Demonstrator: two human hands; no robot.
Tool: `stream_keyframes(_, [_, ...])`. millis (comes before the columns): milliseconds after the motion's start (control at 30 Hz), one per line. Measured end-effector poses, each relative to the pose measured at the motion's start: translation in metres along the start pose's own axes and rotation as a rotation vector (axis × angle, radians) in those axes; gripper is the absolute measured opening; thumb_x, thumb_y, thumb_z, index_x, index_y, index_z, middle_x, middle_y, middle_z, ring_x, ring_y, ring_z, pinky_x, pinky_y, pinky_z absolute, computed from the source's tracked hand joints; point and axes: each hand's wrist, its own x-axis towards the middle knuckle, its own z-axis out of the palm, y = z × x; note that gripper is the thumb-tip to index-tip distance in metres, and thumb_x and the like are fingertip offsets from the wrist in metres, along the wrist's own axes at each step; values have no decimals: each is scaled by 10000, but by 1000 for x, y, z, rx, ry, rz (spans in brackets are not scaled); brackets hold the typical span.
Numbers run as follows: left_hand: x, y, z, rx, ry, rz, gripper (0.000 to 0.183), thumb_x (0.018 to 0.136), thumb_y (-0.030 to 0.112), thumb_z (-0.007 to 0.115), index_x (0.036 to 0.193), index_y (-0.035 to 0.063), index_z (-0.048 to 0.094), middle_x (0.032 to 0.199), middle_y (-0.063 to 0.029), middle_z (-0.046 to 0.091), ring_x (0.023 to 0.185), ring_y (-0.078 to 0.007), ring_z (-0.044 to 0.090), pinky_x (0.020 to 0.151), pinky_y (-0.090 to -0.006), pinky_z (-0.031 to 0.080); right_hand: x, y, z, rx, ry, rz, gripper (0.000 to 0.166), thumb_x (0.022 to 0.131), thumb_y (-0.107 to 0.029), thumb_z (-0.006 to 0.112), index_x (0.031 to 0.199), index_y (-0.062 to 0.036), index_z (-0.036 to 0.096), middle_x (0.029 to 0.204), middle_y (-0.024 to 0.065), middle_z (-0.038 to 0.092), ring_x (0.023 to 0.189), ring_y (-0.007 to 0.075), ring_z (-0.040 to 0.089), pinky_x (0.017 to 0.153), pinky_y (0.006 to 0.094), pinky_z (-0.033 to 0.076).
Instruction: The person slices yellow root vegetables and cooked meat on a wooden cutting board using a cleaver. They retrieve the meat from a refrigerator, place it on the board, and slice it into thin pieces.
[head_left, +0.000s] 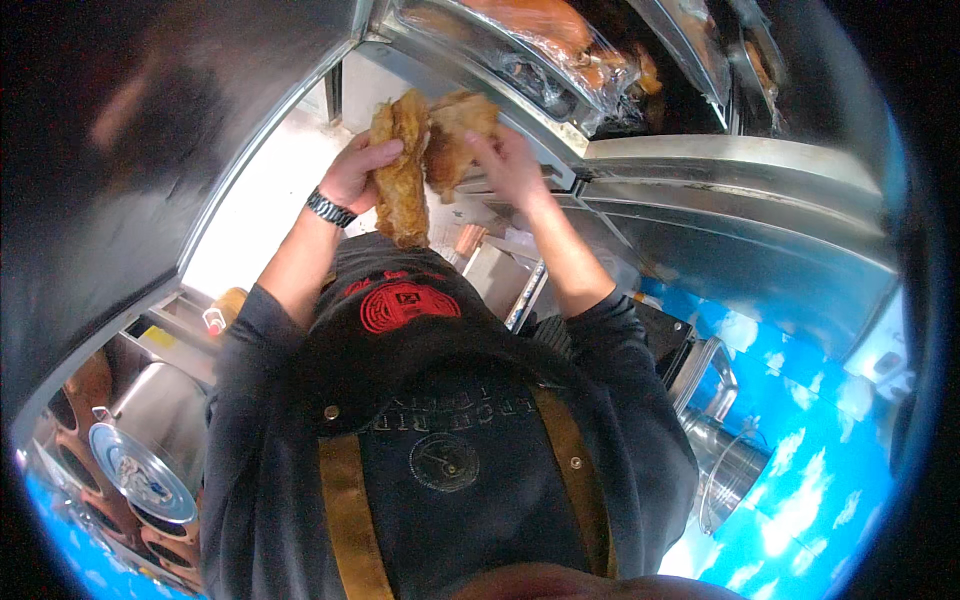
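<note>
My left hand (355, 174), with a dark metal watch on its wrist, grips a long golden-brown piece of cooked food (402, 180). It looks like meat and hangs roughly upright in front of my apron (405, 262). Close beside it, my right hand (510, 161) holds a second browned piece (454, 139) that is wider and ragged at the edges. This hand is slightly blurred. Whether the two pieces are joined, I cannot tell. Both are held up before the opening of a steel cabinet (645, 154).
Inside the cabinet, metal trays (517, 64) hold browned meat under plastic wrap (555, 37). A dark panel (142, 150) stands at left. Lower left are a squeeze bottle (225, 309), a large steel pot (161, 397) and a round lid (142, 472). A steel bucket (731, 457) sits at right.
</note>
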Motion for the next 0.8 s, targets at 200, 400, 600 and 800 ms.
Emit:
stream_keyframes(200, [-27,-18,-42,-619,-62,126,604,989,297,690,1501,56,480,1430,-160,607,1333,-346,566,1168,-527,434,64,2,5,112,58,-208,372,1081,-293,549,1198,13,725,1051,191,758,980,306,733,875,430,584])
stream_keyframes(400, [-111,-18,-107,-425,275,156,690,939,440,718,1504,105,510,1448,-145,609,1337,-372,557,1145,-575,436,195,59,-1,-977,-68,11,312,997,-229,567,1123,-4,742,1134,232,746,1079,460,703,966,501,564])
stream_keyframes(600, [-226,-1,-109,-266,293,374,837,904,545,687,1585,136,423,1552,-146,501,1362,-357,530,1131,-545,460,213,65,20,-386,545,113,335,884,-206,676,1143,5,699,1159,303,709,1084,467,692,996,568,516])
stream_keyframes(800, [-342,-15,-102,-162,722,443,894,964,547,608,1692,215,211,1752,-136,169,1516,-362,313,1167,-548,391,216,61,21,-508,246,178,552,940,-378,553,1318,17,635,1254,298,679,1137,471,658,1054,508,491])
